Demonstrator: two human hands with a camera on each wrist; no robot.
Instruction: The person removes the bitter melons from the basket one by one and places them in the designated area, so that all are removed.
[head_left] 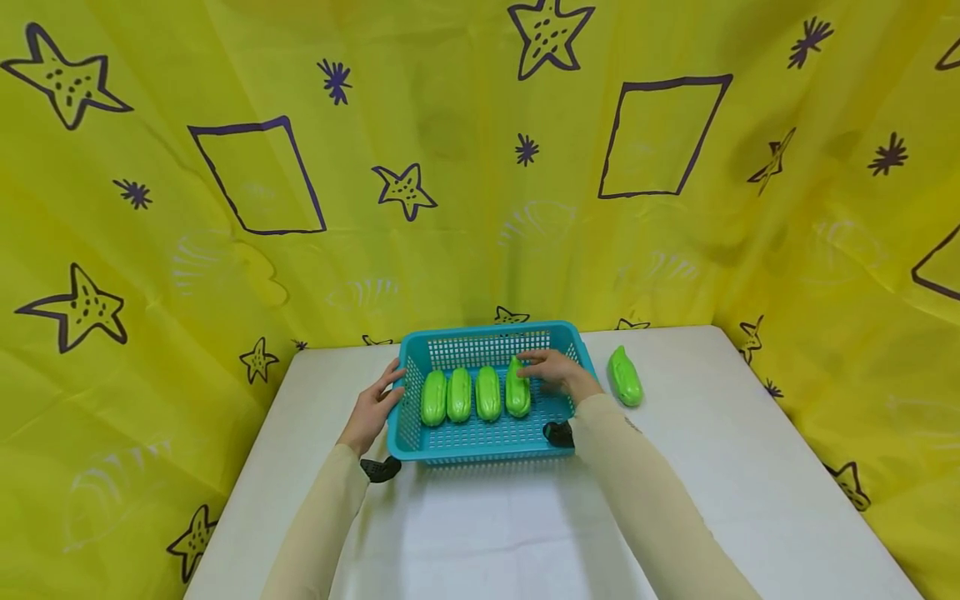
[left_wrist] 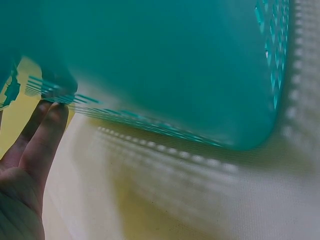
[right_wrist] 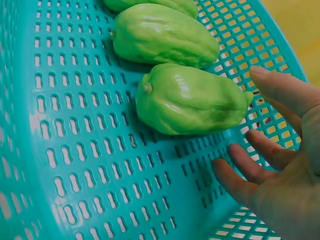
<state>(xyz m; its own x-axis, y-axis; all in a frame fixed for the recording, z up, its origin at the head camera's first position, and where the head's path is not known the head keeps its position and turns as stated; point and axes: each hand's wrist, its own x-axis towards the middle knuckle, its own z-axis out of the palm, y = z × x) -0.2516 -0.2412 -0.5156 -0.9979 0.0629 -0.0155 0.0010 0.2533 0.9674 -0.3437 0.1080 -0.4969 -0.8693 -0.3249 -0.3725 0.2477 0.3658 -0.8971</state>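
A teal plastic basket (head_left: 480, 454) holds several green vegetable-shaped pieces in a row. My left hand (head_left: 369, 412) touches the basket's left side; the left wrist view shows its fingers (left_wrist: 47, 130) against the perforated wall. Over the basket's right part, my right hand (head_left: 551, 371) is beside the rightmost piece (head_left: 517, 392). In the right wrist view that piece (right_wrist: 192, 100) lies on the basket floor, and the right hand (right_wrist: 280, 145) has spread, slightly bent fingers around nothing.
One more green piece (head_left: 626, 379) lies on the white table (head_left: 495, 533), to the right of the basket. A yellow curtain (head_left: 465, 250) with dark stars and outlined shapes hangs behind the table and at both sides.
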